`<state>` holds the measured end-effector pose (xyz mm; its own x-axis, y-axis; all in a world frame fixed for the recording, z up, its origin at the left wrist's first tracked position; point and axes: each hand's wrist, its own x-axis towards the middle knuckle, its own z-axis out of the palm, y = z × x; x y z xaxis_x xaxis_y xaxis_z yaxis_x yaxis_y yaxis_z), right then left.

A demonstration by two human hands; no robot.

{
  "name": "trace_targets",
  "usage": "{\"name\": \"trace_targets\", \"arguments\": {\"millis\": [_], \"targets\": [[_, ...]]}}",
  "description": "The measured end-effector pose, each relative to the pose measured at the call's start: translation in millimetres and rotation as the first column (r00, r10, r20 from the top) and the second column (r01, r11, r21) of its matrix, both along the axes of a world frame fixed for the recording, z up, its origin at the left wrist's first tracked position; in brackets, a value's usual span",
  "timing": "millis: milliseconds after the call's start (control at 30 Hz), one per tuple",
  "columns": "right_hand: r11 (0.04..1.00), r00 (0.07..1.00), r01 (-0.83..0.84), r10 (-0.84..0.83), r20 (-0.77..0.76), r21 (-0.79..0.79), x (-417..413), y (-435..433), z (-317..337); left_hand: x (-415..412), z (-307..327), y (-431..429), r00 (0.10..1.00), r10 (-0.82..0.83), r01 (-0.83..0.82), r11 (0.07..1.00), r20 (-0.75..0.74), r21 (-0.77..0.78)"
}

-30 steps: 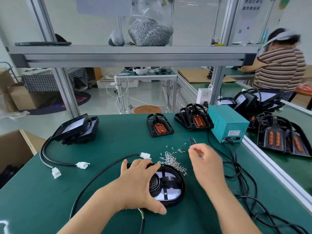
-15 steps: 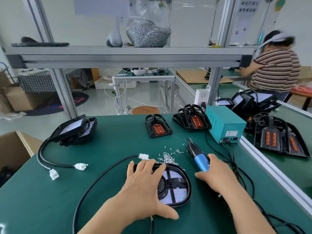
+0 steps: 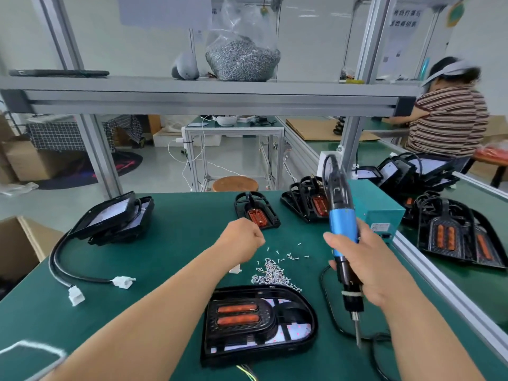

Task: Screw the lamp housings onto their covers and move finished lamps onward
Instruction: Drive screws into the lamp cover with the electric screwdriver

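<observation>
From the head camera, the lamp (image 3: 258, 323) is lying flat on the green table (image 3: 178, 243), close to the near edge, with its two orange strips facing up. The left hand (image 3: 242, 240) is hovering beyond it, just past the loose pile of screws (image 3: 272, 273), and its fingers are curling in with the tips bunched against the thumb (whether a screw is sitting between them I cannot tell). The right hand (image 3: 365, 262) is gripping the blue electric screwdriver (image 3: 342, 224), fingers wrapping round its body, and is holding it nearly upright. The bit is pointing down just beside the lamp's right edge, apart from it.

Further back, a single black cover (image 3: 257, 213) and a leaning stack of covers (image 3: 310, 202) are waiting next to a teal box (image 3: 379, 207). Two lamps (image 3: 115, 218) are resting in a pile on the left, their cables trailing. A bag of screws (image 3: 243, 59) is standing on the shelf above.
</observation>
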<state>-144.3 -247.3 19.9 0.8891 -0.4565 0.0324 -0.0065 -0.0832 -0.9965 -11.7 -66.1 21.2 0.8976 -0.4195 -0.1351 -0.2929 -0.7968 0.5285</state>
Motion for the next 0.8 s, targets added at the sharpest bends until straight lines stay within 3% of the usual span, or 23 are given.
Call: {"name": "trace_targets", "arguments": {"millis": [100, 333, 667, 733, 800], "targets": [[0.981, 0.996, -0.009, -0.01, 0.094, 0.195, 6.2, 4.5, 8.5, 21.2, -17.5, -18.3, 0.999, 0.035, -0.033, 0.997, -0.026, 0.075], [0.881, 0.965, 0.027, -0.147, 0.218, 0.473, 25.2, 28.2, 10.9, 47.5, -39.1, -40.4, 0.996, 0.065, -0.071, 0.99, 0.053, 0.126], [0.857, 0.833, 0.096, -0.348, 0.43, 0.507, 40.4, 54.6, 17.8, 49.8, -62.4, -47.9, 0.995, -0.027, -0.001, 0.96, 0.095, 0.278], [0.862, 0.818, 0.111, -0.362, 0.446, 0.494, 39.5, 57.4, 19.5, 41.8, -58.4, -41.6, 0.995, -0.04, 0.016, 0.971, 0.094, 0.24], [0.867, 0.805, 0.116, -0.367, 0.465, 0.484, 37.7, 60.1, 20.8, 33.3, -45.3, -28.8, 0.998, 0.017, -0.016, 1.0, 0.063, -0.023]]}}
